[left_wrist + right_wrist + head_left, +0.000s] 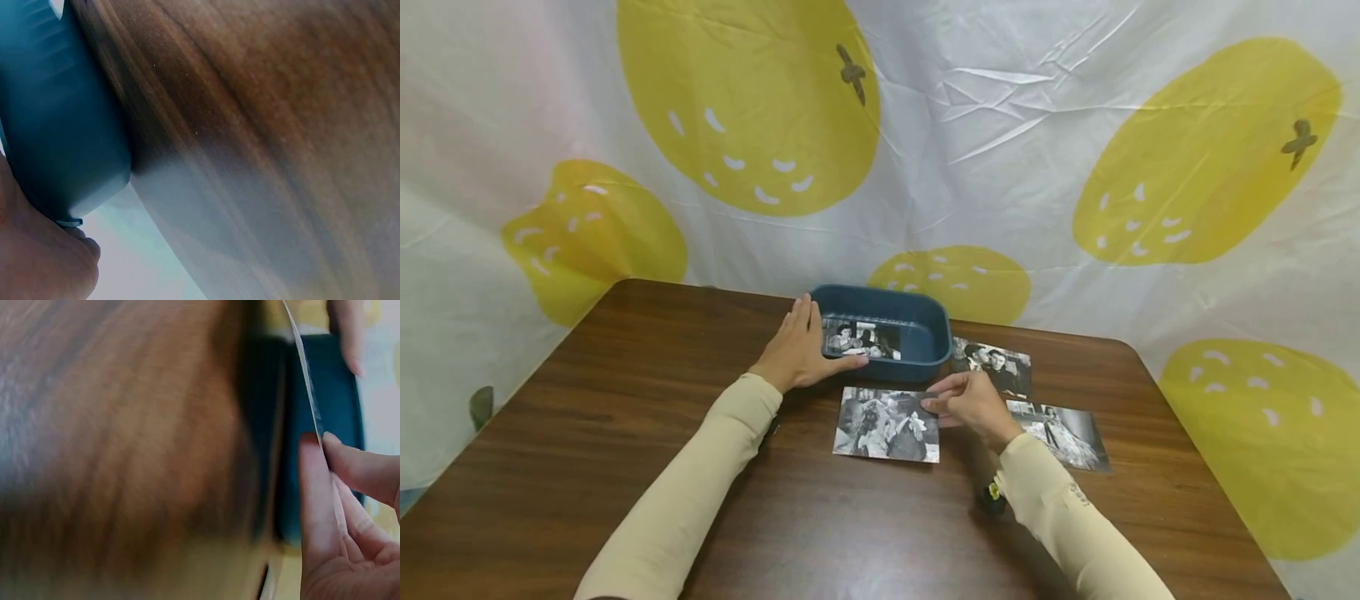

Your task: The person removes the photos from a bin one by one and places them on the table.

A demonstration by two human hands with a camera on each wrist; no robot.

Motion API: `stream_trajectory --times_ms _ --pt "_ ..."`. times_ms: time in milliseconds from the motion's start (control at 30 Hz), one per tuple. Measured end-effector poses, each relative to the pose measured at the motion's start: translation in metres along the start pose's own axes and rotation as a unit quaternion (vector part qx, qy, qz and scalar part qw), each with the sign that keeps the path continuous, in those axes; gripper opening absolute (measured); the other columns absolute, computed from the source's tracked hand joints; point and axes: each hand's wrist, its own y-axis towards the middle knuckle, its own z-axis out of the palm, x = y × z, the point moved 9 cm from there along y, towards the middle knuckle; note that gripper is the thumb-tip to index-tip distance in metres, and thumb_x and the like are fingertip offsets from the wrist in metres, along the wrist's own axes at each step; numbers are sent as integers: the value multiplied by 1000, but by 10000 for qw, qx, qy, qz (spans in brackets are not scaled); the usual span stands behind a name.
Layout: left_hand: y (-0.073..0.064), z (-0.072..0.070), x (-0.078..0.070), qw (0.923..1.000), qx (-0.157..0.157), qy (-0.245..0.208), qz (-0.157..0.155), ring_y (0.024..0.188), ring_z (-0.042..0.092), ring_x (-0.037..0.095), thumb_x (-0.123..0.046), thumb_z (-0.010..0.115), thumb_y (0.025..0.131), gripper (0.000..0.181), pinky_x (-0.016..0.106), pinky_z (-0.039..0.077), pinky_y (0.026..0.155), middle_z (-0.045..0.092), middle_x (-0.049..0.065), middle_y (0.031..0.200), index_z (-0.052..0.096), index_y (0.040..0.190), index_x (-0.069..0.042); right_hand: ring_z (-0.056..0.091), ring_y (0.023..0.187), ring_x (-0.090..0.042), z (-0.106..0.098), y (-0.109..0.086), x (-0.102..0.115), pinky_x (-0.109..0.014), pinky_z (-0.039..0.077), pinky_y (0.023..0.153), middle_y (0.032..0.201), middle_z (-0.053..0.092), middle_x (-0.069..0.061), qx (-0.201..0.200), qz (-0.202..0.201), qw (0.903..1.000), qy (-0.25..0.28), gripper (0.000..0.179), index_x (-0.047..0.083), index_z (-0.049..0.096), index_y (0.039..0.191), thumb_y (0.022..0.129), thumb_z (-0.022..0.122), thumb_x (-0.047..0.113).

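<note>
My right hand (970, 408) pinches the right edge of a black-and-white photo card (883, 429) between thumb and fingers. That card hovers in front of a blue rectangular box (917, 372), and the right wrist view catches it edge-on as a thin pale line. At the box's front left corner rests my left hand (793, 346), its fingers straight along the left side and its thumb stretched over the front rim. Inside the box lies another photo card (872, 337). Two more sit to the right, one photo card (1000, 368) beside the box and one (1063, 433) partly behind my right hand.
A brown wooden table (850, 533) carries everything. Behind its back edge hangs a white cloth (977, 167) printed with yellow lemons. A small dark object with a yellow mark (992, 495) shows at my right sleeve.
</note>
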Motion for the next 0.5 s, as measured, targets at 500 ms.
stream_trajectory --times_ms 500 --pt "0 1 2 9999 21 -27 -111 154 -5 36 -87 51 80 132 47 7 125 -8 23 167 2 160 6 72 58 -24 27 13 10 -32 61 56 71 72 -13 -275 -357 9882 -1461 21 -6 75 87 73 89 0"
